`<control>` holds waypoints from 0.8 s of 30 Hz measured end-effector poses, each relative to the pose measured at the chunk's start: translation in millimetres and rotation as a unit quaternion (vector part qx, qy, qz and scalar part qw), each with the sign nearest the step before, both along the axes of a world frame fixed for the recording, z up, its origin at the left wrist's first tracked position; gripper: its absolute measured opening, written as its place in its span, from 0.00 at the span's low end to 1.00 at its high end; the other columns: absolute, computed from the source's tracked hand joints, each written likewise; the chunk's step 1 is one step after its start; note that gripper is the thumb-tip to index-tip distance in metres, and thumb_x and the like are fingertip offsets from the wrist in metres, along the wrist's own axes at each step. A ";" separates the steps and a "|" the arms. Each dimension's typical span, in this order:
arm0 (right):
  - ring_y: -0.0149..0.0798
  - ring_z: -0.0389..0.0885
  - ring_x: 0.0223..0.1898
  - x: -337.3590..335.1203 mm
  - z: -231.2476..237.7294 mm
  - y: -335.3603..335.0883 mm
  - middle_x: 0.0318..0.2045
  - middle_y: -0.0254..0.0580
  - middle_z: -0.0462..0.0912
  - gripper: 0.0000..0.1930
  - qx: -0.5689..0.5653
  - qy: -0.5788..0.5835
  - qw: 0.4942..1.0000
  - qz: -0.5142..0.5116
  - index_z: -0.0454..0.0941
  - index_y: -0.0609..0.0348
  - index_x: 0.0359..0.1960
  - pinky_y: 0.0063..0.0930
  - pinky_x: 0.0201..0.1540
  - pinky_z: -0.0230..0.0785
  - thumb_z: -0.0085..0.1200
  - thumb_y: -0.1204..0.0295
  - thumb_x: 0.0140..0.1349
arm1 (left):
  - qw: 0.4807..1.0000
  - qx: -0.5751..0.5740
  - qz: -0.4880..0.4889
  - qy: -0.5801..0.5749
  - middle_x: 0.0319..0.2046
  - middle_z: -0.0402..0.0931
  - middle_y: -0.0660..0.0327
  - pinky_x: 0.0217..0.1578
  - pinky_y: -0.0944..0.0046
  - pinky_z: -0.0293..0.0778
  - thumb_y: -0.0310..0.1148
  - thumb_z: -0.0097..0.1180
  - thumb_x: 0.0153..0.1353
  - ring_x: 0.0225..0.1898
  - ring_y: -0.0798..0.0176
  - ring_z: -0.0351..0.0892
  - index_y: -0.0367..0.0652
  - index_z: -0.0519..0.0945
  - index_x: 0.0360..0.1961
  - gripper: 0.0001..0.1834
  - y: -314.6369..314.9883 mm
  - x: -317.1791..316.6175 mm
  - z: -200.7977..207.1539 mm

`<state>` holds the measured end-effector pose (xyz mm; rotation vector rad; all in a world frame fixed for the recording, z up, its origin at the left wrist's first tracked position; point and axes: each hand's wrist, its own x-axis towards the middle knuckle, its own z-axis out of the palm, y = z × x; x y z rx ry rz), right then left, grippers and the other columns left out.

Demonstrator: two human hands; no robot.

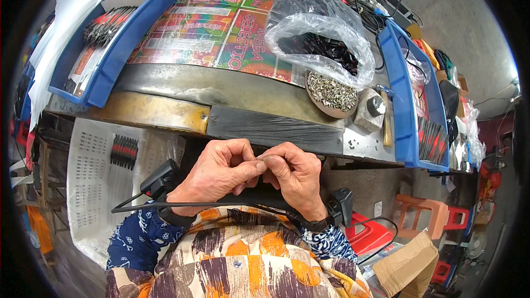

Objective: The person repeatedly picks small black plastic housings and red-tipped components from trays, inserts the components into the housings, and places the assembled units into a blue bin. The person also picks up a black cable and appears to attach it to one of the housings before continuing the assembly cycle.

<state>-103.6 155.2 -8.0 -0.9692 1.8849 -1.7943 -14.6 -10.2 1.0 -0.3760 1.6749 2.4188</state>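
Both hands, left hand [221, 170] and right hand [292, 172], pinch together on a tiny, seemingly pale metal piece [259, 157].

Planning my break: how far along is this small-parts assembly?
Done: finished black-and-red pieces fill the left blue tray. In hand: left hand and right hand pinch one tiny part together. Left: a dish of metal pieces and a bag of black parts.

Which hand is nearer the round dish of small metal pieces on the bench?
Right. The right hand sits below the dish, slightly to its left; the left hand is farther left. Neither touches it.
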 end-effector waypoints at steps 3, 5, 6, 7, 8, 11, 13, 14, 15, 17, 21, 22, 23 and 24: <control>0.22 0.78 0.23 -0.6 0.8 1.2 0.22 0.34 0.81 0.08 0.000 0.002 1.000 -0.006 0.80 0.65 0.35 0.18 0.25 0.71 0.57 0.71 0.69 | 1.000 -0.014 0.003 0.017 0.25 0.79 0.63 0.19 0.77 0.66 0.32 0.61 0.66 0.21 0.77 0.73 0.40 0.77 0.33 0.08 2.3 -0.6 0.7; 0.22 0.78 0.23 -0.3 2.6 1.4 0.22 0.34 0.81 0.08 -0.005 -0.007 1.000 -0.015 0.80 0.65 0.35 0.18 0.25 0.71 0.56 0.72 0.69 | 0.998 -0.054 0.000 0.035 0.26 0.79 0.63 0.21 0.77 0.68 0.33 0.60 0.67 0.21 0.77 0.73 0.39 0.76 0.33 0.09 3.3 -0.8 5.0; 0.23 0.79 0.23 -1.5 4.1 1.8 0.23 0.34 0.81 0.08 -0.001 0.017 1.000 -0.023 0.81 0.65 0.35 0.18 0.25 0.72 0.57 0.72 0.68 | 0.996 -0.082 -0.011 0.044 0.29 0.80 0.63 0.26 0.75 0.72 0.32 0.61 0.66 0.26 0.77 0.75 0.36 0.77 0.36 0.09 1.1 -1.4 8.7; 0.23 0.79 0.23 -2.0 5.4 1.5 0.23 0.33 0.81 0.07 -0.007 0.005 0.999 -0.034 0.81 0.66 0.36 0.18 0.25 0.72 0.57 0.73 0.68 | 0.986 -0.145 -0.006 0.077 0.30 0.81 0.62 0.29 0.74 0.74 0.30 0.63 0.64 0.29 0.76 0.76 0.35 0.77 0.38 0.10 0.0 -1.8 13.0; 0.23 0.79 0.23 -2.5 6.9 1.3 0.23 0.33 0.81 0.07 -0.010 -0.011 0.999 -0.047 0.81 0.66 0.37 0.17 0.25 0.72 0.57 0.73 0.68 | 0.972 -0.215 -0.004 0.098 0.32 0.81 0.62 0.33 0.73 0.76 0.29 0.64 0.63 0.33 0.76 0.77 0.33 0.77 0.40 0.11 -0.4 -2.2 17.4; 0.22 0.78 0.23 -6.2 10.4 -0.2 0.26 0.35 0.82 0.08 -0.042 -0.084 0.994 -0.054 0.81 0.67 0.39 0.15 0.22 0.68 0.56 0.73 0.69 | 0.923 -0.349 0.031 0.160 0.33 0.82 0.60 0.37 0.71 0.77 0.23 0.68 0.55 0.37 0.73 0.80 0.33 0.79 0.43 0.15 -2.4 -6.6 30.6; 0.23 0.76 0.21 -10.6 12.0 -0.6 0.27 0.38 0.82 0.10 -0.065 -0.101 0.991 -0.051 0.79 0.69 0.42 0.14 0.21 0.67 0.56 0.72 0.69 | 0.891 -0.411 0.034 0.187 0.31 0.82 0.59 0.34 0.71 0.76 0.21 0.68 0.51 0.33 0.70 0.81 0.35 0.81 0.39 0.13 -7.3 -13.0 37.6; 0.23 0.76 0.22 -13.4 12.9 0.5 0.27 0.38 0.82 0.10 -0.074 -0.105 0.991 -0.049 0.79 0.69 0.44 0.14 0.21 0.67 0.55 0.72 0.70 | 0.875 -0.437 0.034 0.206 0.30 0.81 0.59 0.33 0.70 0.76 0.21 0.68 0.51 0.32 0.69 0.81 0.36 0.81 0.39 0.13 -12.0 -17.0 40.4; 0.24 0.77 0.22 -16.5 13.7 2.0 0.27 0.39 0.82 0.11 -0.082 -0.109 0.989 -0.048 0.78 0.70 0.46 0.14 0.22 0.67 0.55 0.72 0.70 | 0.861 -0.462 0.029 0.212 0.29 0.81 0.59 0.32 0.69 0.75 0.22 0.68 0.50 0.31 0.69 0.80 0.36 0.82 0.38 0.13 -19.8 -21.4 43.2; 0.24 0.76 0.23 -25.5 15.1 7.2 0.27 0.41 0.82 0.14 -0.077 -0.069 0.993 -0.065 0.75 0.70 0.51 0.14 0.23 0.67 0.54 0.72 0.70 | 0.812 -0.526 0.034 0.250 0.27 0.79 0.57 0.29 0.66 0.73 0.24 0.67 0.49 0.27 0.64 0.79 0.38 0.82 0.37 0.12 -40.3 -36.5 46.1; 0.24 0.76 0.23 -39.7 11.7 13.0 0.27 0.41 0.82 0.12 -0.066 -0.009 0.991 -0.119 0.76 0.70 0.50 0.14 0.24 0.67 0.54 0.74 0.69 | 0.744 -0.610 0.097 0.254 0.28 0.79 0.55 0.31 0.63 0.73 0.22 0.61 0.50 0.29 0.59 0.79 0.37 0.82 0.36 0.10 -97.3 -90.6 44.0; 0.24 0.76 0.24 -42.8 9.9 13.3 0.27 0.41 0.82 0.12 -0.059 0.016 0.991 -0.120 0.76 0.70 0.50 0.14 0.24 0.67 0.54 0.75 0.69 | 0.725 -0.635 0.107 0.244 0.29 0.79 0.55 0.32 0.63 0.73 0.22 0.60 0.50 0.30 0.59 0.79 0.37 0.82 0.36 0.10 -114.0 -106.7 43.2; 0.24 0.77 0.24 -45.7 8.1 12.9 0.26 0.40 0.82 0.12 -0.048 0.038 0.991 -0.121 0.76 0.70 0.49 0.14 0.24 0.67 0.54 0.76 0.69 | 0.706 -0.656 0.116 0.238 0.30 0.79 0.54 0.34 0.62 0.74 0.22 0.60 0.50 0.31 0.58 0.80 0.36 0.82 0.37 0.11 -130.1 -123.0 41.5; 0.24 0.77 0.24 -48.3 6.3 12.3 0.26 0.40 0.82 0.11 -0.049 0.063 0.989 -0.123 0.76 0.70 0.49 0.15 0.24 0.68 0.54 0.76 0.68 | 0.676 -0.679 0.130 0.255 0.30 0.80 0.53 0.35 0.61 0.75 0.21 0.60 0.50 0.33 0.56 0.80 0.36 0.82 0.37 0.11 -146.2 -140.2 39.7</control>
